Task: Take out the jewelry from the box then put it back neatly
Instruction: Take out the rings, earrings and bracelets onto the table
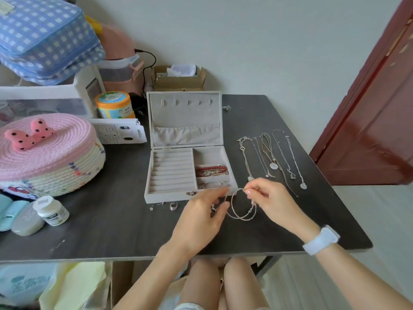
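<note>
Pink woven basket (48, 157) at the counter's (111, 231) left edge, white pill bottle (51, 210) in front of it. Jewelry box (188, 148) open at counter centre; red bead bracelets (211, 170) in its right compartment, ring (173, 206) on the counter just in front. Left hand (201, 218) near the front edge, fingers curled toward the silver chain loops (242, 206); grip unclear. Right hand (271, 201) pinches the chain's top. Necklaces (272, 157) laid in a row toward the right edge.
</note>
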A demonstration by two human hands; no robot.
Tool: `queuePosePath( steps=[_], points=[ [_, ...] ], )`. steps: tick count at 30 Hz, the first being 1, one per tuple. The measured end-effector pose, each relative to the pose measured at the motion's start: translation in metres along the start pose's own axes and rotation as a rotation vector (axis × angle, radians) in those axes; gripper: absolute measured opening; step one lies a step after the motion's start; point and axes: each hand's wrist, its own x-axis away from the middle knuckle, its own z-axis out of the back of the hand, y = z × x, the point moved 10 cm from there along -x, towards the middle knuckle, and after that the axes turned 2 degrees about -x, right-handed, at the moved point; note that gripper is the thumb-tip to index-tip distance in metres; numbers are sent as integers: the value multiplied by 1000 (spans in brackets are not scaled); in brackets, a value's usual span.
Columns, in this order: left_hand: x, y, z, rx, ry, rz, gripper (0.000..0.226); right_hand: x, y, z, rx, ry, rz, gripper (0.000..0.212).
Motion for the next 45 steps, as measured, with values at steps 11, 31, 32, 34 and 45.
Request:
queuePosePath(
  steps=[11, 31, 32, 34, 45],
  points=[
    [24, 9, -42, -496, 56, -165, 39, 4, 20, 9, 204, 144, 28, 9],
    [21, 13, -48, -648, 15, -245, 37, 3, 45, 22, 366, 193, -147, 14],
    [20, 13, -48, -649, 12, -238, 38, 3, 47, 20, 382, 174, -145, 15],
    [21, 12, -47, -639, 11, -226, 38, 5, 48, 20, 397, 166, -136, 16],
    [-32, -20, 20, -648, 147, -12, 43, -13, -5, 34, 400, 400, 158, 26]
  ],
)
